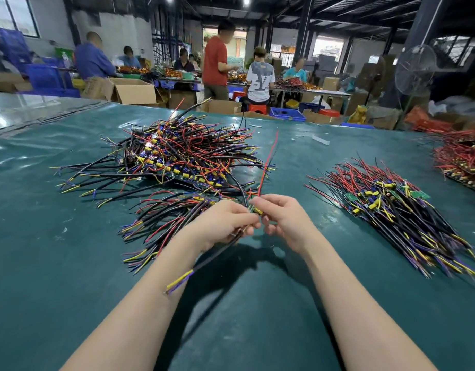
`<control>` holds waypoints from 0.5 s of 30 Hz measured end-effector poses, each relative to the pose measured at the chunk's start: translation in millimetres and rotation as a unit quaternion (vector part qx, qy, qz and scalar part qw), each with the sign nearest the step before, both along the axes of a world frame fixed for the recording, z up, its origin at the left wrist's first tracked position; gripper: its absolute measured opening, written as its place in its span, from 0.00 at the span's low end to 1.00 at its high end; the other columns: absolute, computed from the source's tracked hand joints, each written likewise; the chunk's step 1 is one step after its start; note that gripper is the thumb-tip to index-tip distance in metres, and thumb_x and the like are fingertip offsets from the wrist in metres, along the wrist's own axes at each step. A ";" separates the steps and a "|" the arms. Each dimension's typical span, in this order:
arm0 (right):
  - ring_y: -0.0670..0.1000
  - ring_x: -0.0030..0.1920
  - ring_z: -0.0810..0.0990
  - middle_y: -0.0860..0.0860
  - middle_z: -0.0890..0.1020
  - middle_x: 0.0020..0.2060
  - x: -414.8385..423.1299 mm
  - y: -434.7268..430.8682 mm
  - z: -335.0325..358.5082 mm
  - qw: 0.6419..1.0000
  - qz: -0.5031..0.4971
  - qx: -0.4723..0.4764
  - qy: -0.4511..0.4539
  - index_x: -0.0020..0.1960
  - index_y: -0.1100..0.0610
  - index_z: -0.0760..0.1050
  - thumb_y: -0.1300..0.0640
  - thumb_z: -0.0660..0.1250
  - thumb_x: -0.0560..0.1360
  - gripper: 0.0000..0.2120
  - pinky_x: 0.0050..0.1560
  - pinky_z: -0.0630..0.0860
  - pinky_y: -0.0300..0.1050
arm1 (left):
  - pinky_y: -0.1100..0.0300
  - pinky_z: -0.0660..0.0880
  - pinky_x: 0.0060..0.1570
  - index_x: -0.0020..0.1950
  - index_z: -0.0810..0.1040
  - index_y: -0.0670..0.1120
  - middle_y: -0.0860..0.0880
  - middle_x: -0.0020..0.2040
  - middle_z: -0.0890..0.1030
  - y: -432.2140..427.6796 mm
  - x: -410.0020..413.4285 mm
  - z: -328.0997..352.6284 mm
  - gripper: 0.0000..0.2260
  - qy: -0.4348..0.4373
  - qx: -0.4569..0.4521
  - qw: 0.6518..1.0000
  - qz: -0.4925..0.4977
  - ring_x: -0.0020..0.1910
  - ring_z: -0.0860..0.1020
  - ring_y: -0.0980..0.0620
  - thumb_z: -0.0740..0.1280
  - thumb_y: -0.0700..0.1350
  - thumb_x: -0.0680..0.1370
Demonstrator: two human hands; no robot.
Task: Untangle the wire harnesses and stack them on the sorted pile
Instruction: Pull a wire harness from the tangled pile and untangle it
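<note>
I'm holding harness (pixel 215 254) just in front of tangled pile (pixel 182 153): left hand (pixel 225 223) fingers clamping black cable, right hand (pixel 281 220) pinching yellow part. Sorted pile (pixel 391 210) sitting right of it.

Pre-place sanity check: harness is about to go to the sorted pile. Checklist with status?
1. Grip: left hand and right hand both pinch the wire harness: ok.
2. Harness free of the tangled pile: cannot tell; its red lead rises in front of that pile.
3. Tail: black cable hangs free over the left forearm: ok.
4. Target: sorted pile in view on the right, wires aligned: ok.
5. Harness orientation matches that pile: cannot tell.
</note>
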State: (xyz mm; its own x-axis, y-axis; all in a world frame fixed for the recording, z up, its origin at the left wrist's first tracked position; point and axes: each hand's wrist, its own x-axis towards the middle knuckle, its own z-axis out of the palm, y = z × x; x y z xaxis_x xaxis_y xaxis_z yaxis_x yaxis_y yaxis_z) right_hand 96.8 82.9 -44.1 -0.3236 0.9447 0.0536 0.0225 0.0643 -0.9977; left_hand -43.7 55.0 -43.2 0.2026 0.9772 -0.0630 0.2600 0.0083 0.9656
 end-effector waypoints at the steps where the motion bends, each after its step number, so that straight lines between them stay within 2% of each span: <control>1: 0.42 0.23 0.68 0.47 0.75 0.23 -1.6 0.0 0.2 1.000 -0.005 0.011 0.010 0.35 0.57 0.76 0.60 0.66 0.75 0.10 0.22 0.64 0.32 | 0.66 0.61 0.23 0.34 0.76 0.47 0.54 0.21 0.74 0.6 1.4 -1.9 0.12 -0.008 0.008 1.000 0.008 0.20 0.66 0.61 0.63 0.42 0.78; 5: 0.41 0.23 0.72 0.47 0.76 0.22 -0.4 0.7 -1.7 0.994 -0.028 -0.014 0.104 0.34 0.60 0.74 0.61 0.63 0.76 0.12 0.24 0.70 0.31 | 0.72 0.66 0.22 0.35 0.77 0.45 0.55 0.22 0.75 2.7 6.4 -6.8 0.12 -0.099 0.029 0.993 0.049 0.20 0.69 0.63 0.63 0.42 0.78; 9: 0.43 0.23 0.76 0.50 0.78 0.22 -9.4 0.1 -6.5 0.980 -0.021 -0.070 0.183 0.35 0.60 0.74 0.59 0.62 0.77 0.13 0.27 0.74 0.32 | 0.72 0.65 0.21 0.33 0.76 0.42 0.54 0.22 0.75 4.0 4.7 -7.2 0.14 -0.156 0.066 0.984 0.047 0.20 0.68 0.62 0.60 0.37 0.79; 12: 0.44 0.24 0.77 0.50 0.79 0.23 -12.1 0.2 -7.9 0.976 -0.029 -0.096 0.194 0.36 0.60 0.74 0.60 0.63 0.76 0.11 0.28 0.75 0.33 | 0.71 0.67 0.21 0.34 0.75 0.42 0.54 0.21 0.75 3.4 0.1 -9.8 0.14 -0.129 0.068 0.988 0.040 0.19 0.68 0.62 0.59 0.37 0.79; 15: 0.45 0.23 0.76 0.49 0.78 0.22 -9.6 1.7 -12.0 0.974 -0.041 -0.119 0.189 0.37 0.60 0.75 0.64 0.62 0.75 0.09 0.29 0.77 0.35 | 0.70 0.69 0.21 0.36 0.74 0.43 0.54 0.21 0.75 0.8 1.7 -14.3 0.13 -0.043 0.046 0.998 0.010 0.18 0.69 0.61 0.58 0.38 0.80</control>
